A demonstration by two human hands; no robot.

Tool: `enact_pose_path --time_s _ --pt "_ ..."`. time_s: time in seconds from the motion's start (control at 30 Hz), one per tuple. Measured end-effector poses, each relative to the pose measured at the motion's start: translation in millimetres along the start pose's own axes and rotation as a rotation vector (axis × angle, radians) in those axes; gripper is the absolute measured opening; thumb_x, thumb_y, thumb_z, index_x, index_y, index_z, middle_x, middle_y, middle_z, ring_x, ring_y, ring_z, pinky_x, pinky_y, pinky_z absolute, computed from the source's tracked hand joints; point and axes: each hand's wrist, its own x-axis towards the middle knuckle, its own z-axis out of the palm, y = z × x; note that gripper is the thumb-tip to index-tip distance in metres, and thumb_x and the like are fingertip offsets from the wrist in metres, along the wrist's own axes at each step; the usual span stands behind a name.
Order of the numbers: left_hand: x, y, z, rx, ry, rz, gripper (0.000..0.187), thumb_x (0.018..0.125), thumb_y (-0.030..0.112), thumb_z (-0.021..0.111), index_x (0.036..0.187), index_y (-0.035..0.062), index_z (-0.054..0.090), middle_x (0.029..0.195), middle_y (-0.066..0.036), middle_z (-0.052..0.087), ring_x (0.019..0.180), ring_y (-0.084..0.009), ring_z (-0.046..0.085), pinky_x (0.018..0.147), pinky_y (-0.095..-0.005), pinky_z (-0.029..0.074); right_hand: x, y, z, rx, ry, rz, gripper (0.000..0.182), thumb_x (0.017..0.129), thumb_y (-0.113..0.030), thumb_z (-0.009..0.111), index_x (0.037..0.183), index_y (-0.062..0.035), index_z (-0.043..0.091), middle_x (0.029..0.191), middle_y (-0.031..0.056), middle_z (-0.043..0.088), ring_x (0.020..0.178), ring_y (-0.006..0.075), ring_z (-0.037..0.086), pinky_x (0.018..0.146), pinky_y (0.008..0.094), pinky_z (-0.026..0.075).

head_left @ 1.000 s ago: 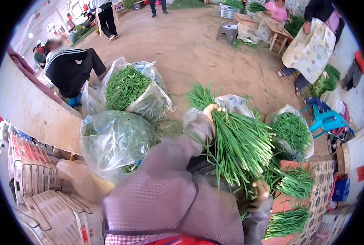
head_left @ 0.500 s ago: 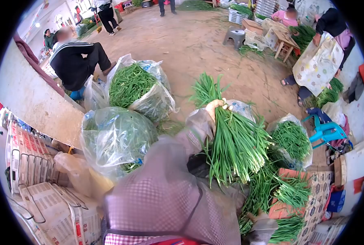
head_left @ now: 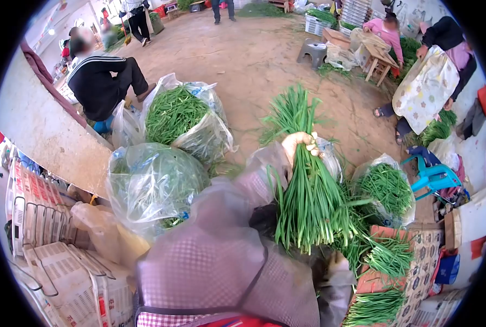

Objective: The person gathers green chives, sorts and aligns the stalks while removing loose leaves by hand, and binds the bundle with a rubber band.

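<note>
My left hand (head_left: 301, 144) is raised in front of me and is shut around a thick bunch of long green chives (head_left: 308, 201). The bunch hangs with its cut ends down and its leaf tips fanning up above the fist. My left sleeve (head_left: 237, 218) is covered by a translucent plastic cover. Only my right sleeve (head_left: 332, 278) shows at the lower right, below the bunch; the right hand itself is hidden.
Two big clear bags of greens (head_left: 180, 117) (head_left: 153, 182) stand to the left, a smaller one (head_left: 387, 191) to the right. Tied bunches (head_left: 387, 253) lie on cardboard. Plastic crates (head_left: 52, 256) sit lower left. A person in a striped jacket (head_left: 98, 82) crouches; others work around a low table (head_left: 379, 57).
My left hand has lifted the chive bunch and turned it more upright. My right hand, which was at the bunch's lower end a second ago, has dropped out of sight.
</note>
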Motion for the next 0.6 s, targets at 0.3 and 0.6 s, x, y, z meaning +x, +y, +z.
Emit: enact_pose_path --time_s 0.3,0.6 --pt "11.2 -39.3 30.3 0.123 -0.197 -0.333 0.013 0.074 0.006 0.054 0.087 0.0036 0.054 0.063 -0.004 0.053 0.062 -0.0196 0.056 0.08 -0.0389 0.048 57.5 -115.1 -124.5 0.602 0.239 -0.591 0.077 0.079 -0.023 0.068 0.137 0.0053 0.027 0.128 0.0206 0.045 0.116 0.0284 0.045 0.102 0.0366 0.032" --pt "35.4 -11.5 -18.8 0.017 -0.246 -0.341 0.011 0.069 0.008 0.054 0.08 0.0083 0.05 0.061 -0.004 0.051 0.06 -0.0203 0.053 0.076 -0.0396 0.046 72.2 -101.5 -78.2 0.525 -0.804 -0.28 0.063 0.069 -0.016 0.079 0.124 -0.0032 0.051 0.107 0.0074 0.063 0.097 0.0213 0.058 0.087 0.0314 0.045"
